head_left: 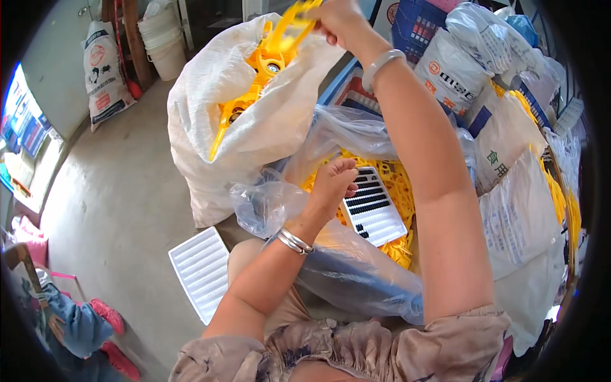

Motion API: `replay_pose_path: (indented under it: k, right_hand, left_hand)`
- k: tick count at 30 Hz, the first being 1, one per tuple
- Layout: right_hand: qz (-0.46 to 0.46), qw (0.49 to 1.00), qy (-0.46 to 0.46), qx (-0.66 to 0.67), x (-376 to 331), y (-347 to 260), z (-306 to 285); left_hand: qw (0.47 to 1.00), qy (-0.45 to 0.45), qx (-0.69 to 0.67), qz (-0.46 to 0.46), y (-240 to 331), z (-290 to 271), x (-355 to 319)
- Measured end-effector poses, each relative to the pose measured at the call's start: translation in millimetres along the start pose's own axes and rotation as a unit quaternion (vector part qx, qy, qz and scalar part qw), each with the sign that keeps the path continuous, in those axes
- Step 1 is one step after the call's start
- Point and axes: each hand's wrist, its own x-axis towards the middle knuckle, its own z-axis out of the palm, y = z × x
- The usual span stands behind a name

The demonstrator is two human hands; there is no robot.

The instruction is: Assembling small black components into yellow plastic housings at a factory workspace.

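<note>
My right hand (342, 24) is raised over the mouth of a white woven sack (197, 127), gripping a yellow plastic part (289, 32) that is smeared by motion. More yellow plastic parts with round dark pieces set in them (272, 68) lie in the sack's opening. Lower down, my left hand (332, 183) has its fingers curled in; whatever they may hold is hidden. Beside it a white ridged tray (382, 223) carries rows of small black pieces (369, 197). The tray rests on a heap of yellow plastic parts (401, 251) inside a bin lined with clear plastic (356, 254).
Another white ridged tray (202, 270) lies on the floor (121, 197) by my leg. Full sacks (445, 70) and a blue crate (417, 25) crowd the right. White buckets (164, 44) and a sack (105, 73) stand far left. Another person's pink shoes (108, 316) show lower left.
</note>
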Motion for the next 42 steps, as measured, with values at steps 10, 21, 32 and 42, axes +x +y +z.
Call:
replay_pose_path:
  k: [10,21,32,42]
  right_hand:
    - [-0.039,0.983,0.180,0.014,-99,63,-30]
    - [0.300,0.854,-0.283,-0.317,-373,314,-8]
    - [0.248,0.842,-0.420,-0.232,-387,282,101]
    - [0.155,0.840,-0.411,-0.319,-363,256,81]
  left_hand:
    - [1.000,-0.005,0.017,0.017,13,-31,5]
    - [1.000,0.005,0.007,0.016,19,-27,8]
    - [1.000,-0.004,0.029,0.010,17,-21,11]
    - [0.998,0.001,0.063,0.011,26,-33,10]
